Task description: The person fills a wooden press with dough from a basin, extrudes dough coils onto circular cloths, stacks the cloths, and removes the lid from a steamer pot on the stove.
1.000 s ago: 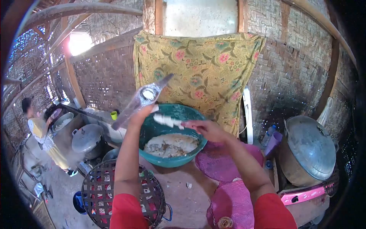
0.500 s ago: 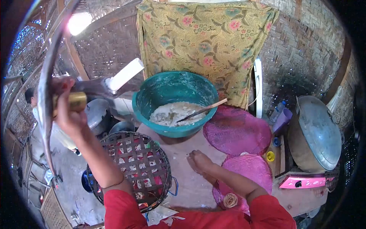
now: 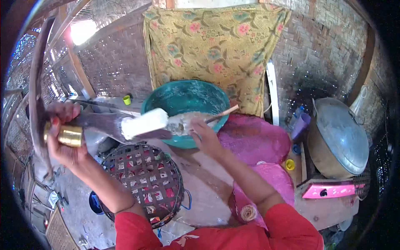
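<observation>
Gripping wooden tool (image 3: 100,124) — left fingers (image 3: 52,141); right fingers (image 3: 197,127) near stick (image 3: 229,110).

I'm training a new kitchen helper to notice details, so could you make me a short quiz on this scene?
1. Which hand holds the dark wooden tool and the brass-coloured cylinder?

2. True or false: the large metal pot beside the pink stove panel has its lid on.

3. Fill in the colour: a wooden stick leans over the rim of the ____ basin.

Key:
1. The left hand.
2. True.
3. Teal.
</observation>
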Tool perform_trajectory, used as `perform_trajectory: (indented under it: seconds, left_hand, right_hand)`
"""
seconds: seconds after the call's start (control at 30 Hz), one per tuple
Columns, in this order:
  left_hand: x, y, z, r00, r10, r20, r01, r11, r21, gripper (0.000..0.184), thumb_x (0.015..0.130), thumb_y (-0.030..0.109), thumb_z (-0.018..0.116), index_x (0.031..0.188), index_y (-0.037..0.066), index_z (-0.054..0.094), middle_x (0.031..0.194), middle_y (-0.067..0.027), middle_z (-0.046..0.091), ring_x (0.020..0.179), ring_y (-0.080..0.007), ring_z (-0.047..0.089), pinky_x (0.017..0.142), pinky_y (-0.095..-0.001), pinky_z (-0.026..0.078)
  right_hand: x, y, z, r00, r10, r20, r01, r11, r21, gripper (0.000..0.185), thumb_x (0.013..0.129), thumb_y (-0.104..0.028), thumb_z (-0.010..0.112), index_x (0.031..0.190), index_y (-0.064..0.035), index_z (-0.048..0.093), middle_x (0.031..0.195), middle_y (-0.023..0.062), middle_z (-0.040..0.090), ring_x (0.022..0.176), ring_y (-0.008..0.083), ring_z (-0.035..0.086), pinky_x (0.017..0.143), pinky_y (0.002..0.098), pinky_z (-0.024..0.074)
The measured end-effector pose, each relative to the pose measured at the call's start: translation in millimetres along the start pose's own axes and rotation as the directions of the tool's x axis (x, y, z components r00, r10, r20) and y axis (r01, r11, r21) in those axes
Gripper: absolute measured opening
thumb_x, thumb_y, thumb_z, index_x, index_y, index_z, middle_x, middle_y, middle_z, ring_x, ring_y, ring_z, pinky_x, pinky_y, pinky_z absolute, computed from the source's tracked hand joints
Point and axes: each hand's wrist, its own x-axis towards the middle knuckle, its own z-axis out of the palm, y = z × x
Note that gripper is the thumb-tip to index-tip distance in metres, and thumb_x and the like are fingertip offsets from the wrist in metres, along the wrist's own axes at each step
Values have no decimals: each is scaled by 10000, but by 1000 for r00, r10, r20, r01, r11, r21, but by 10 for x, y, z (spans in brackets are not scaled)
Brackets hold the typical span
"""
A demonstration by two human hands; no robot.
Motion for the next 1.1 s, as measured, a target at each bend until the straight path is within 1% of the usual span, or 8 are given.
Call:
perform_trajectory:
  seconds: [0.1, 0.23, 0.37, 0.53, 0.67, 0.9, 1.0, 1.1]
  left_hand:
    - [-93, -278, 269, 981, -193, 15, 194, 970, -145, 161, 699, 119, 591, 787, 57, 471, 715, -29, 411, 683, -165, 404, 685, -319, 354]
    - [-474, -943, 562, 817, -530, 227, 561, 640, -524, 157, 690, 179, 586, 700, 56, 489, 707, -48, 451, 676, -186, 460, 660, -338, 385]
    - [-1221, -1632, 963, 488, -787, 376, 870, 407, -277, 174, 737, 107, 589, 860, -6, 539, 791, -78, 548, 803, -226, 561, 809, -382, 460]
    - [-2385, -2324, 816, 648, -613, 451, 179, 699, 693, 244, 844, 58, 572, 1085, 20, 568, 919, -95, 614, 924, -201, 612, 798, -362, 527]
    - [-3017, -2235, 1307, -28, -663, 748, 542, 619, 568, 277, 812, 164, 655, 1067, 68, 608, 971, -54, 641, 892, -152, 605, 800, -308, 490]
    - [-3493, -1816, 1437, -39, -322, 946, 204, 924, 323, 473, 713, 270, 748, 1096, 42, 592, 1013, -80, 630, 967, -181, 596, 855, -334, 445]
    - [-2967, -1085, 1945, -442, -359, 822, 610, 552, 569, 571, 737, 280, 749, 1205, 42, 525, 1143, -130, 577, 1089, -240, 542, 929, -366, 407]
    - [-3107, -907, 2247, -333, -313, 890, 663, 593, 457, 547, 776, 264, 728, 1230, 47, 511, 1195, -115, 553, 1160, -230, 494, 976, -347, 377]
  right_hand:
    - [262, -97, -504, 966, 134, 221, -195, 938, 287, 382, 939, -274, 487, 1182, 17, 525, 1234, 141, 523, 1165, 257, 484, 1017, 381, 355]
    - [-150, -757, -1036, 629, 40, 777, -732, -306, 608, 906, 832, -716, 359, 1421, -32, 268, 1356, 160, 441, 1240, 263, 437, 1068, 412, 313]
    - [-985, -1047, -1112, 876, -266, 403, -351, -923, 155, 925, 815, -702, 441, 1449, -96, 148, 1091, 241, 520, 460, 193, 528, 350, 295, 453]
    - [-1674, -1465, -2523, 498, 791, 357, -357, -188, 915, 719, 891, -644, 340, 1227, -16, 443, 649, 80, 517, 369, 121, 403, 330, 227, 325]
    - [-1713, -1829, -2940, 634, 736, -237, -612, 664, 429, 706, 867, -419, 555, 1337, 21, 265, 804, 81, 520, 645, 156, 540, 592, 293, 465]
    - [-1590, -2282, -3343, 833, 550, 54, -517, 810, -278, 856, 734, -265, 737, 1353, 23, 220, 1157, 299, 495, 1039, 430, 548, 863, 487, 446]
    - [-1668, -2361, -3325, 763, 617, 195, -560, 781, -277, 874, 730, -304, 740, 1358, 8, 220, 1172, 312, 482, 1004, 472, 552, 844, 501, 458]
    - [-1735, -2426, -3283, 662, 699, 270, -640, 715, -282, 858, 747, -362, 710, 1359, -8, 223, 1173, 326, 471, 982, 486, 554, 838, 486, 469]
